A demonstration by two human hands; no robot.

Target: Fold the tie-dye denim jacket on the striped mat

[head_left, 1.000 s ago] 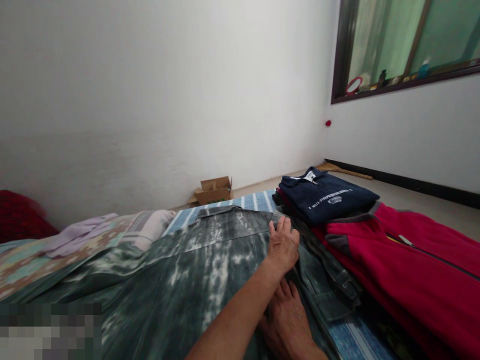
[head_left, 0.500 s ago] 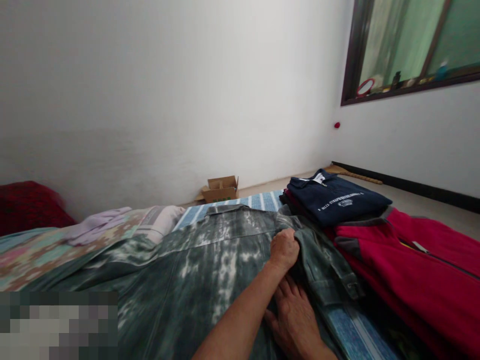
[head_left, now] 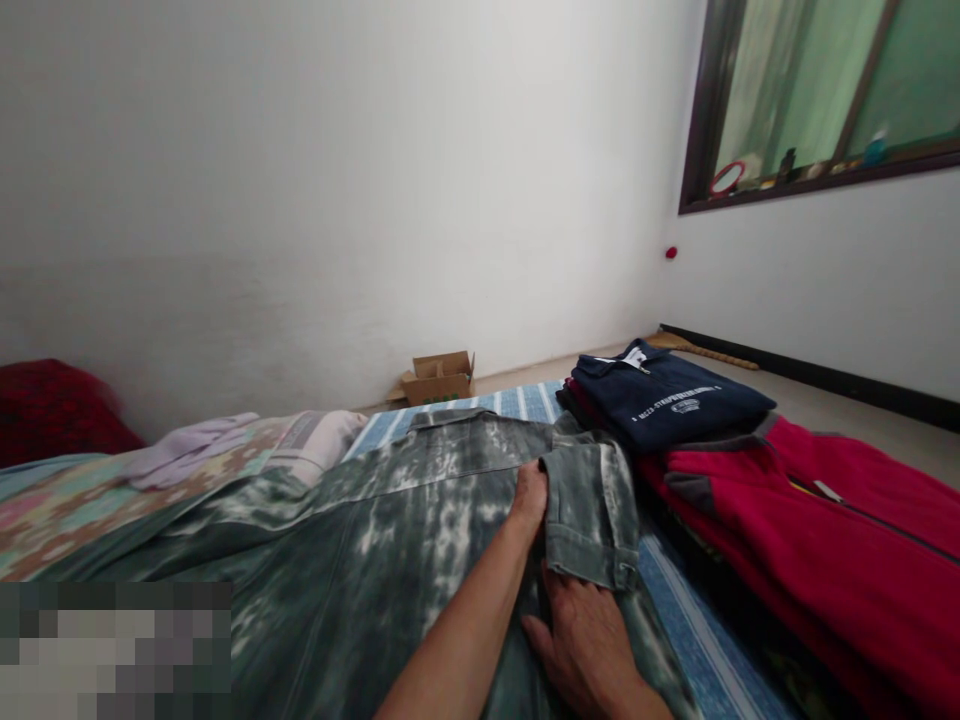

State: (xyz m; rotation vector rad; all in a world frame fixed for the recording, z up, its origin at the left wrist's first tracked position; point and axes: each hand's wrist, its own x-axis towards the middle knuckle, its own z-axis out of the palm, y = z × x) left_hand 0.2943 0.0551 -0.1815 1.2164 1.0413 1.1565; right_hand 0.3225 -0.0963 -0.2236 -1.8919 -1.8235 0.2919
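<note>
Fingers of left hand (head_left: 531, 497) grip jacket sleeve (head_left: 589, 510).

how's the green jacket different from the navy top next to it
The green bleached denim jacket lies spread out, while the navy top is folded into a neat rectangle. The jacket is mottled with pale streaks; the navy top is plain with small white lettering. Both hands, left and right, are on the jacket; the navy top lies untouched on a stack. Both lie on the striped mat.

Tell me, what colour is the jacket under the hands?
Dark green with whitish bleached streaks, jacket, seen in the head view.
</note>
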